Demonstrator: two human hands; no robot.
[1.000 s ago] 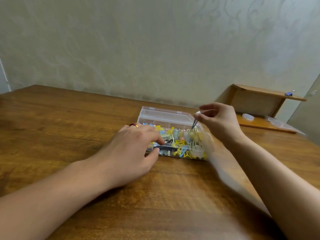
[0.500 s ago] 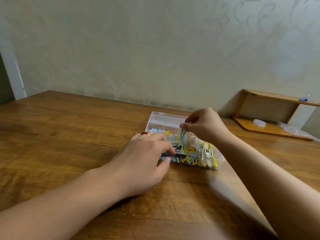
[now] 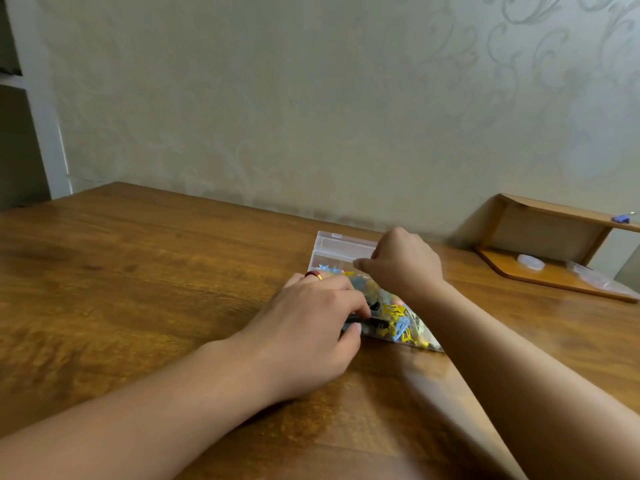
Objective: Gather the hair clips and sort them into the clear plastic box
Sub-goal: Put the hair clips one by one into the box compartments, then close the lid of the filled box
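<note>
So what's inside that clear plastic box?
The clear plastic box holds a jumble of small hair clips, mostly yellow and blue, some dark. The left hand and right hand cover much of it, so the rest is hidden.

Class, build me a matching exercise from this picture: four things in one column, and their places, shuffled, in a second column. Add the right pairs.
Things:
1. clear plastic box
2. left hand
3. red ring
4. small wooden shelf

Places:
A. against the wall, far right
B. on a finger of the left hand
C. on the wooden table, between both hands
D. at the box's near left edge

Pairs: 1-C, 2-D, 3-B, 4-A
</note>
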